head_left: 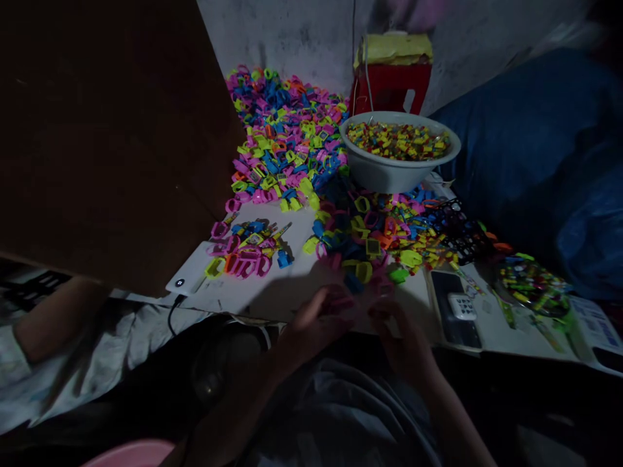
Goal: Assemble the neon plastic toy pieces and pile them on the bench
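Observation:
My left hand [318, 321] is at the table's front edge, its fingers curled round a pink plastic piece [337, 301]. Just to its right, my right hand [402, 331] has its thumb and fingers bent toward each other; shadow hides what they hold, if anything. Beyond both hands, loose yellow, blue and pink plastic pieces [360, 269] lie in shadow. A smaller group of pink pieces [246, 263] with thin printed sticks lies to the left.
A grey basin [389, 172] full of small yellow and red pieces stands behind. A large brown box [111, 143] blocks the left. A phone [445, 324] with a white case on it, and a bowl of small parts [530, 285], lie right. Another person's arm [58, 318] shows at left.

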